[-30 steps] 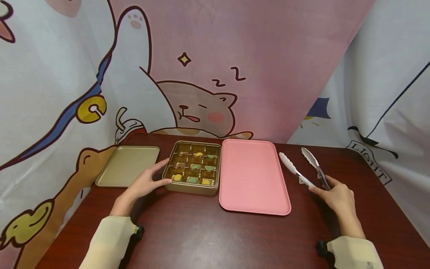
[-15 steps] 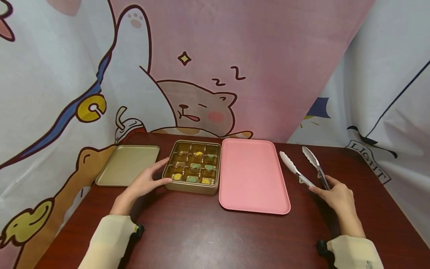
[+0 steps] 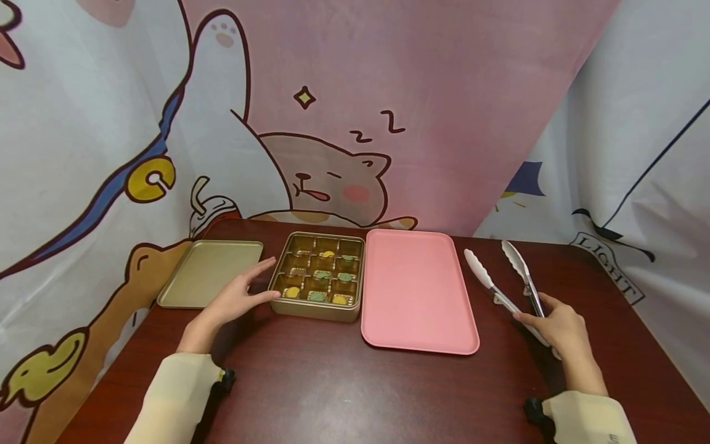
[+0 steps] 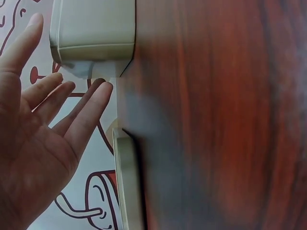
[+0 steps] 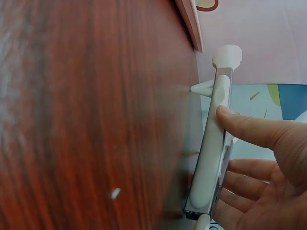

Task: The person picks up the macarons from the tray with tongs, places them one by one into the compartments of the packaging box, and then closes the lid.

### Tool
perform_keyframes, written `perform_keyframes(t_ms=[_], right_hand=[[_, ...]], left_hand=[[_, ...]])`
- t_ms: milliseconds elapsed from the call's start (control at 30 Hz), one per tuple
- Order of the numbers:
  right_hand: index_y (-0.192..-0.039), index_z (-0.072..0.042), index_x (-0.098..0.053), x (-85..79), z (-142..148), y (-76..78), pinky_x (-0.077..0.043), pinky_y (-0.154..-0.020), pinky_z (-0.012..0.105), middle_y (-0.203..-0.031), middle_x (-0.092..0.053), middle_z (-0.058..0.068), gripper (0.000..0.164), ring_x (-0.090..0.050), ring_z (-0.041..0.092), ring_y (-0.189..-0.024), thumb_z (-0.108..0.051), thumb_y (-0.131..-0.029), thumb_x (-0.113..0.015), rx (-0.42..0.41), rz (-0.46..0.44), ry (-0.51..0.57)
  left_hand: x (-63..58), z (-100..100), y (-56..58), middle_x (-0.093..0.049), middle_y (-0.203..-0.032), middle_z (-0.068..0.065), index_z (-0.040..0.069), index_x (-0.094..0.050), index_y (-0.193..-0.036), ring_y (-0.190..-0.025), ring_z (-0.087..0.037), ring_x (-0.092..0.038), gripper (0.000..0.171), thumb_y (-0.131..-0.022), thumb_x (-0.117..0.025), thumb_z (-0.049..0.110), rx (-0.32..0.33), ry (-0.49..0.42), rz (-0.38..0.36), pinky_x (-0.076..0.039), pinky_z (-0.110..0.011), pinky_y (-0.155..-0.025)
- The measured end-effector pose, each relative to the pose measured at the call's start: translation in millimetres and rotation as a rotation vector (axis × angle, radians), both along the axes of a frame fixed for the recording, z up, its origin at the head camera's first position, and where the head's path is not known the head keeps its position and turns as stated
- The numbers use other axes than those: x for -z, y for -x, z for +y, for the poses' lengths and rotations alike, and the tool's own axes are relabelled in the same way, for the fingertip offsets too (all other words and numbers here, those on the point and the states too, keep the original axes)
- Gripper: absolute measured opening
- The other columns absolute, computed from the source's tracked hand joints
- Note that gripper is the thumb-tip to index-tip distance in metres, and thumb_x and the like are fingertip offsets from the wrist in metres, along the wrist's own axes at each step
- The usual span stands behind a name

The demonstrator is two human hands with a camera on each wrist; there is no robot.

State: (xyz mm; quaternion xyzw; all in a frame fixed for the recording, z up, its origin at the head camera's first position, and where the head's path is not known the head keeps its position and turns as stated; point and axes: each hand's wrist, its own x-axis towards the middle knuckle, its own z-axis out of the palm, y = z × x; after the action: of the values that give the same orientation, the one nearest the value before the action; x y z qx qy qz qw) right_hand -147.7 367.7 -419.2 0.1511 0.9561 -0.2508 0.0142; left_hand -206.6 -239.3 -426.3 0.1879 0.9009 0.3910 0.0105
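A square gold tin (image 3: 316,310) with a grid of compartments stands left of the table's middle. Small yellow and green pieces (image 3: 317,296) lie in most compartments; what they are is hard to tell. At its left side is my left hand (image 3: 235,301), fingers extended and spread; in the left wrist view the fingers (image 4: 91,112) stand apart from the tin (image 4: 96,31). On the right, my right hand (image 3: 561,330) holds metal tongs (image 3: 506,301) with pale scalloped tips, their arms spread. In the right wrist view its thumb (image 5: 249,128) presses one handle (image 5: 207,165), fingers behind.
A pink tray (image 3: 416,296) lies between the tin and the tongs. Left of the tin lies a flat gold lid (image 3: 219,268), partly behind my left hand. A cartoon-printed cloth (image 3: 432,123) hangs behind the dark wooden table (image 3: 360,394).
My left hand has drawn slightly left, away from the tin. My right hand has shifted a little right with the tongs, and more of their rear end shows beneath the hand.
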Motion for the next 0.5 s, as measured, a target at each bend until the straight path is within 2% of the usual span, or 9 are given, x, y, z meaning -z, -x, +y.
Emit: perform_keyframes(t_ms=[200, 367, 500], right_hand=[[-0.146, 0.012, -0.035, -4.3, -3, -2.5, -0.04, -0.092, 0.07, -0.138, -0.041, 0.045, 0.083, -0.046, 0.061, -0.115, -0.039, -0.091, -0.07, -0.008, 0.046, -0.011], [-0.146, 0.011, -0.036, -12.4, -10, -4.7, -0.039, -0.092, 0.07, -0.137, -0.044, 0.044, 0.081, -0.045, 0.06, -0.117, -0.04, -0.093, -0.068, 0.0, 0.095, -0.011], [-0.146, 0.011, -0.038, -22.6, -19, -4.2, -0.041, -0.09, 0.068, -0.133, -0.049, 0.043, 0.08, -0.049, 0.059, -0.114, -0.041, -0.093, -0.068, -0.026, 0.144, -0.013]], left_hand=[[-3.8, -6, -0.9, -0.03, -0.162, -0.02, 0.008, -0.035, -0.155, -0.127, -0.048, -0.054, 0.074, -0.093, -0.072, 0.024, -0.002, -0.026, -0.008, -0.049, -0.064, -0.096], [-7.7, -13, 0.1, -0.029, -0.161, -0.023, 0.006, -0.034, -0.155, -0.125, -0.048, -0.056, 0.073, -0.093, -0.071, 0.02, -0.001, -0.066, -0.019, -0.052, -0.06, -0.093], [-11.5, -21, 0.7, -0.031, -0.16, -0.026, 0.003, -0.034, -0.155, -0.124, -0.048, -0.057, 0.073, -0.094, -0.07, 0.019, -0.014, -0.054, 0.0, -0.05, -0.061, -0.096]])
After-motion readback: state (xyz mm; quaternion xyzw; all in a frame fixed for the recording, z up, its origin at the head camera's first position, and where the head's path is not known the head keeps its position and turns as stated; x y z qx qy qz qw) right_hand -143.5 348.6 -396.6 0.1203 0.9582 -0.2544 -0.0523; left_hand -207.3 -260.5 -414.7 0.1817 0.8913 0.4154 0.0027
